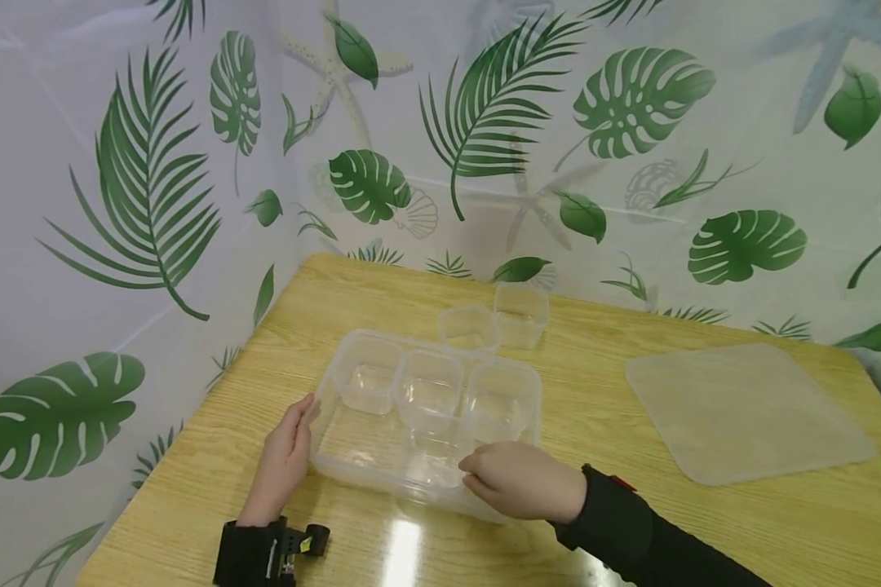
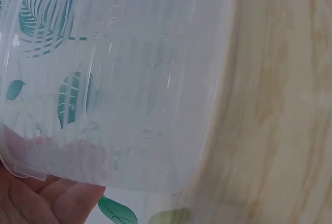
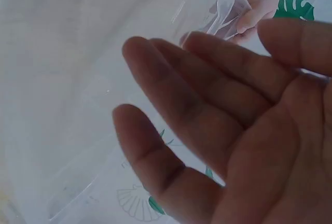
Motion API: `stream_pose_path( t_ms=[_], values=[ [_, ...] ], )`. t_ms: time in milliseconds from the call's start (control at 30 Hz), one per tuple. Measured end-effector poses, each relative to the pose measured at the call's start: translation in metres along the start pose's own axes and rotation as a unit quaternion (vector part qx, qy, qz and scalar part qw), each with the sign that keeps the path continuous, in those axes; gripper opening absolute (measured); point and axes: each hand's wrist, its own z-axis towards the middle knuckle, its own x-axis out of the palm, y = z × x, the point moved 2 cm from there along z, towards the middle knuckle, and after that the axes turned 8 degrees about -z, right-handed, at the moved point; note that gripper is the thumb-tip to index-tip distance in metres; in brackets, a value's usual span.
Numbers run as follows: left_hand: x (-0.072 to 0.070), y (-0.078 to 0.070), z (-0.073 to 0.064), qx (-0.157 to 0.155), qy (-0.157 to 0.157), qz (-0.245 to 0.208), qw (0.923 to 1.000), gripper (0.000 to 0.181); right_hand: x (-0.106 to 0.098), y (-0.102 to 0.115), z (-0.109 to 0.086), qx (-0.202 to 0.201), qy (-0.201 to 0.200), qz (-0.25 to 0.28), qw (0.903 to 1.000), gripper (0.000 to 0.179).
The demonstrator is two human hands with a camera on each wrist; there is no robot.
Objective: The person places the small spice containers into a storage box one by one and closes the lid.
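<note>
A large clear plastic box sits on the wooden table, with several small clear tubs inside. Three of these tubs, including the middle tub, line its far side; another tub is in front of them. My left hand grips the box's left end at the rim; in the left wrist view, a pinkish shape shows through the wall. Above the box's near right part is my right hand. In the right wrist view, its fingers are loosely bent with nothing between them.
Behind the box stand two more small clear tubs, one left of the other. A flat translucent lid lies on the table to the right. Leaf-printed cloth hangs behind and at the left.
</note>
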Motion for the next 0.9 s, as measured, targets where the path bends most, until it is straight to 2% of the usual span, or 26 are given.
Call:
stream_pose_path(
  t_ms=[133,267,600,767,900],
  values=[
    [0.0,0.001,0.001,0.002,-0.005,-0.001,1.0,0.039,-0.004,0.001,0.013,-0.021,0.029,-0.013,0.9993,0.012],
    [-0.001,0.002,0.001,0.002,-0.006,0.003,1.0,0.039,-0.006,0.003,0.024,-0.019,0.066,-0.002,0.9976,0.01],
    [0.0,0.002,0.001,-0.005,-0.009,0.001,0.9999,0.039,-0.008,0.012,0.05,-0.02,0.119,-0.028,0.9923,0.027],
    [0.0,0.002,0.0,-0.008,-0.002,-0.012,0.9999,0.041,-0.007,0.013,0.061,-0.023,0.123,-0.019,0.992,0.031],
    [-0.001,0.003,-0.001,-0.012,-0.001,-0.028,0.9995,0.041,-0.005,0.014,0.069,-0.036,0.108,-0.034,0.993,0.031]
  ],
)
